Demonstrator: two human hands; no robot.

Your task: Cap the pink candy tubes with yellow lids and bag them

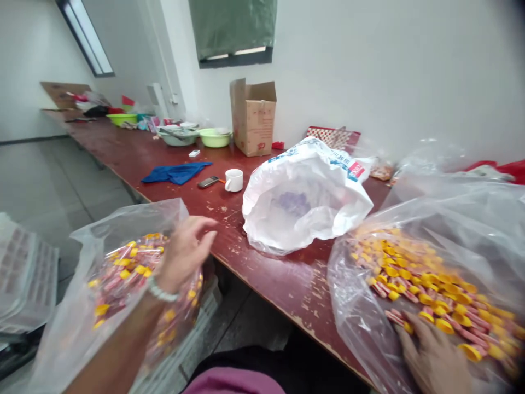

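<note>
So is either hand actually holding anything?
No. The left hand hovers open above one clear bag; the right hand lies flat on the yellow-capped pieces.

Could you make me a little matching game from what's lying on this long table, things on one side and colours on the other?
Things:
1. mug
2. cloth
3. basin
4. open box

Colours:
A. blue
B. brown cardboard
C. white
D. light green

Pairs: 1-C, 2-A, 3-D, 4-B.

All four sit on the red-brown table, beyond the left hand and right hand.
</note>
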